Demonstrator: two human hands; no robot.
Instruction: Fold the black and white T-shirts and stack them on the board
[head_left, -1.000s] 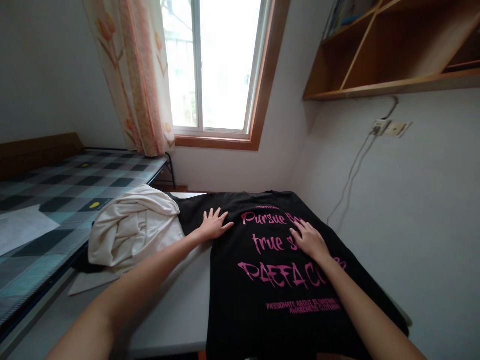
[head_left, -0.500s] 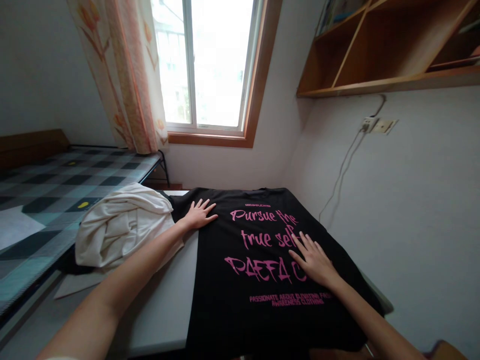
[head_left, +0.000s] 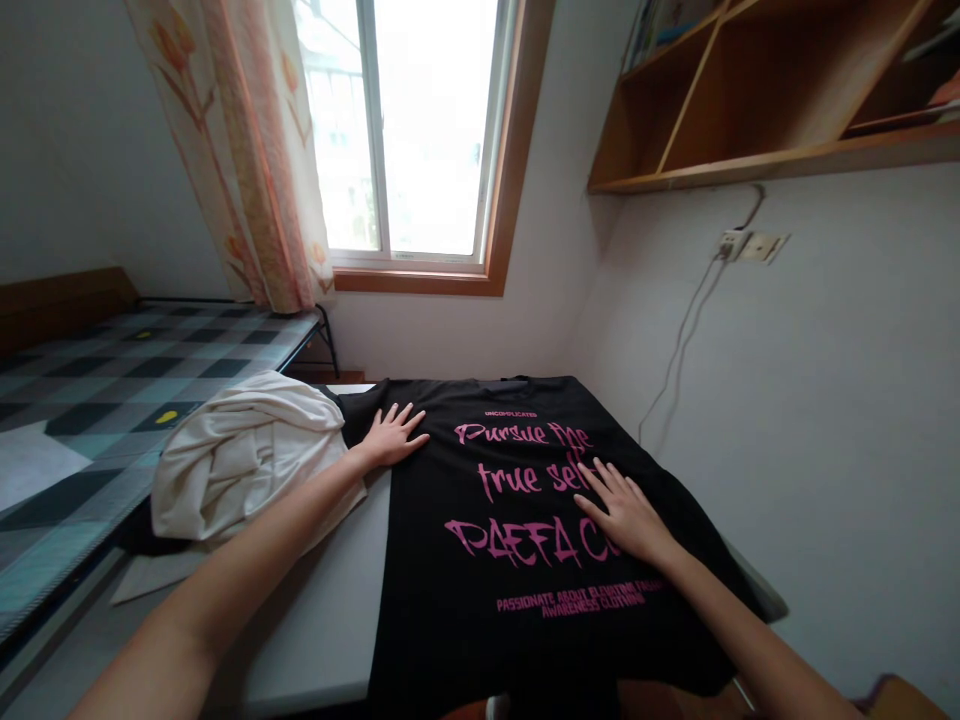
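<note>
A black T-shirt [head_left: 442, 610] with pink lettering lies spread over a white table [head_left: 330, 620], its neckline toward the window. My left hand [head_left: 392, 437] rests flat near the shirt's upper left side, fingers spread. On the right part of the print lies my right hand [head_left: 622, 508], palm down with fingers apart, covering some letters. Neither hand grips the cloth. Just left of my left hand is a bunched white cloth [head_left: 247, 455], partly behind my left forearm.
A bed [head_left: 210, 350] with a checked cover runs along the left, a white sheet of paper [head_left: 37, 465] on it. Above on the right hangs a wooden shelf [head_left: 780, 85]. A cable [head_left: 682, 340] drops from a wall socket [head_left: 735, 244] beside the table.
Both hands stay flat on the shirt, with only a slight shift. The shirt's lower edge sits a little higher, and the neckline opening shows a bit more. The view has moved slightly.
</note>
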